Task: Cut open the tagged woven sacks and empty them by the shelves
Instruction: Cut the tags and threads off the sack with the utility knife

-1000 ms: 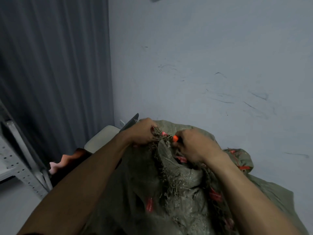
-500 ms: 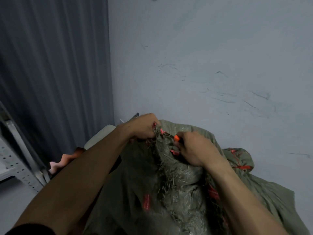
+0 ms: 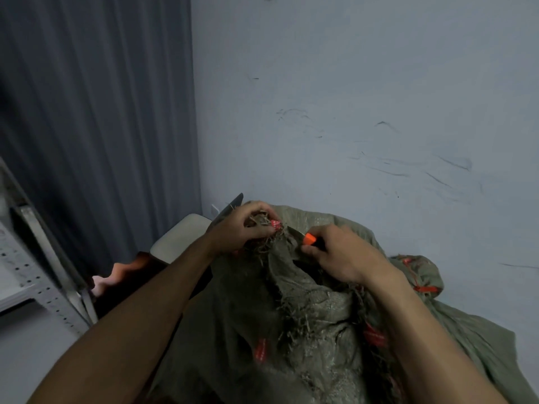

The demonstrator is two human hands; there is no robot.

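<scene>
Left hand (image 3: 242, 225): we have it curled tight round the frayed, bunched neck of the sack (image 3: 315, 316), fingers closed over the loose threads just beside a red tag (image 3: 275, 225).
Knife (image 3: 306, 237): orange handle and grey blade; the blade points left, with its tip at the sack's neck next to the tag.
Right hand (image 3: 341, 255): our fingers are wrapped round the knife handle and the hand lies against the cloth.
Change: half a second ago our hands sat a little closer over the neck. Now the blade shows bare between them, and a dark slit gapes in the cloth under the right hand.
Sack: grey-green woven cloth, standing between our forearms, to the right of the metal shelf (image 3: 35, 284) and near the wall (image 3: 350, 112). More red tags run down its side. We cannot tell through the slit what it holds.
Second sack (image 3: 420, 275): same cloth with red ties, slumped beyond our right wrist by the wall; its contents are hidden.
</scene>
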